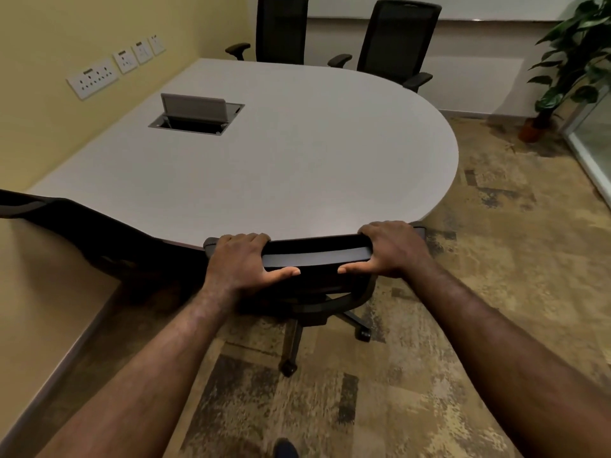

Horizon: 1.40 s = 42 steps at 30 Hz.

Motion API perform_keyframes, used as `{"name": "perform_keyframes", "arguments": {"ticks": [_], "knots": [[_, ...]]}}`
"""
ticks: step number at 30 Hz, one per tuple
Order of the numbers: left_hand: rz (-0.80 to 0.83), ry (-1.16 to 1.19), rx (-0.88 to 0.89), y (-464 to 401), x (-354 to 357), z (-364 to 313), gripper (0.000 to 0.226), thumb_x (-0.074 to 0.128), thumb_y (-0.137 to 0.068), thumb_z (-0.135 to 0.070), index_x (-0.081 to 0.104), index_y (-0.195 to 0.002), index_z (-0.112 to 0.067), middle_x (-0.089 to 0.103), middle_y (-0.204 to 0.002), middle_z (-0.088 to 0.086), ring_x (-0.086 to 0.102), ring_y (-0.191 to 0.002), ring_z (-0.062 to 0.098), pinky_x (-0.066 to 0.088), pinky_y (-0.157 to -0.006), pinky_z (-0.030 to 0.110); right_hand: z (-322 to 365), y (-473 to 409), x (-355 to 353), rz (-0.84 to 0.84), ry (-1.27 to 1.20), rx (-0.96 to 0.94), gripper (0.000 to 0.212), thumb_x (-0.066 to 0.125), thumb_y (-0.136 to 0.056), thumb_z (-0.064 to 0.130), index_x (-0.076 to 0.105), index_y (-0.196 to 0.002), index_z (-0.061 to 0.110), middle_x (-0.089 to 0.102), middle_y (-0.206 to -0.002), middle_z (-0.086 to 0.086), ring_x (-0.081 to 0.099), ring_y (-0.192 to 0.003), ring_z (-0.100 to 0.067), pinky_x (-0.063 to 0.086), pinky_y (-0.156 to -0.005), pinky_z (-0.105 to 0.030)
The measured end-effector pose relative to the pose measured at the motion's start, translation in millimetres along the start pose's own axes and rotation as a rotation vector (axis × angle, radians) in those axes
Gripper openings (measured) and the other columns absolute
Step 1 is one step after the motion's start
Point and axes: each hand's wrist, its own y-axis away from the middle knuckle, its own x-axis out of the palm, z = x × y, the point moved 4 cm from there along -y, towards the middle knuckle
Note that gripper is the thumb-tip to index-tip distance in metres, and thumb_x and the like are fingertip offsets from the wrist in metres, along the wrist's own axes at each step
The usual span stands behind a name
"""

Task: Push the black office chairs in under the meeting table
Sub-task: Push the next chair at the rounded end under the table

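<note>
A black office chair stands right in front of me, its back against the near rim of the pale grey meeting table. My left hand grips the left end of the backrest's top edge and my right hand grips the right end. The seat is hidden under the table; its wheeled base shows on the carpet. Another black chair sits to the left, tucked along the table edge. Two more black chairs stand at the far side.
An open cable box is set into the tabletop. A yellow wall with sockets runs along the left. A potted plant stands in the far right corner beside a glass panel. Patterned carpet spreads to the right.
</note>
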Motion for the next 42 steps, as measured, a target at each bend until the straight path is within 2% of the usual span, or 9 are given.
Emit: {"name": "perform_keyframes", "arguments": {"ticks": [12,26,29,31,33,37,42], "knots": [[-0.055,-0.001,0.002,-34,6,12,0.090,0.031,-0.063,-0.098,0.065,-0.099,-0.023,0.068,-0.084,-0.006,0.062,-0.079,0.019,0.047,-0.079,0.038,-11,-33,4,-0.002,0.011,-0.005,0.099,0.025,-0.054,0.105,0.063,-0.091,0.021,0.062,-0.078,0.004,0.057,-0.069,-0.020,0.050,-0.066,-0.037],[-0.023,0.019,0.009,-32,1,18,0.097,0.030,-0.062,-0.099,0.062,-0.111,-0.023,0.069,-0.098,-0.004,0.063,-0.089,0.021,0.047,-0.082,0.040,1,-27,3,0.039,0.009,0.051,0.105,0.025,-0.053,0.105,0.061,-0.102,0.020,0.064,-0.087,0.002,0.057,-0.077,-0.020,0.047,-0.070,-0.036],[0.006,0.023,0.010,-28,1,16,0.098,0.028,-0.062,-0.099,0.060,-0.116,-0.024,0.068,-0.104,-0.004,0.061,-0.093,0.021,0.045,-0.085,0.040,4,-21,3,0.070,0.002,0.063,0.111,0.024,-0.054,0.105,0.058,-0.113,0.018,0.066,-0.101,-0.001,0.058,-0.088,-0.023,0.047,-0.082,-0.040],[0.037,0.040,0.011,-24,1,16,0.099,0.026,-0.064,-0.099,0.057,-0.121,-0.024,0.066,-0.112,-0.004,0.058,-0.102,0.021,0.041,-0.091,0.042,6,-15,2,0.099,-0.007,0.072,0.117,0.023,-0.056,0.104,0.052,-0.129,0.017,0.062,-0.123,-0.005,0.056,-0.109,-0.025,0.039,-0.099,-0.045],[0.059,0.056,0.026,-22,1,15,0.101,0.023,-0.065,-0.098,0.052,-0.128,-0.024,0.062,-0.122,-0.003,0.054,-0.112,0.021,0.037,-0.096,0.044,10,-8,-3,0.093,-0.008,0.078,0.120,0.025,-0.059,0.102,0.042,-0.140,0.016,0.052,-0.140,-0.005,0.046,-0.127,-0.025,0.028,-0.109,-0.048],[0.026,0.147,0.083,-19,-11,8,0.100,0.026,-0.069,-0.094,0.044,-0.137,-0.022,0.052,-0.137,-0.001,0.044,-0.127,0.020,0.031,-0.106,0.049,20,7,-25,-0.005,-0.004,0.090,0.121,0.025,-0.063,0.100,0.030,-0.148,0.015,0.036,-0.154,-0.004,0.028,-0.142,-0.023,0.018,-0.115,-0.050],[-0.066,0.197,0.146,-33,-46,-11,0.101,0.030,-0.072,-0.091,0.035,-0.144,-0.022,0.042,-0.149,0.002,0.034,-0.138,0.022,0.027,-0.111,0.052,22,23,-57,-0.103,0.047,0.098,0.123,0.024,-0.065,0.098,0.013,-0.154,0.014,0.018,-0.161,-0.004,0.014,-0.148,-0.021,0.013,-0.117,-0.052]]}}
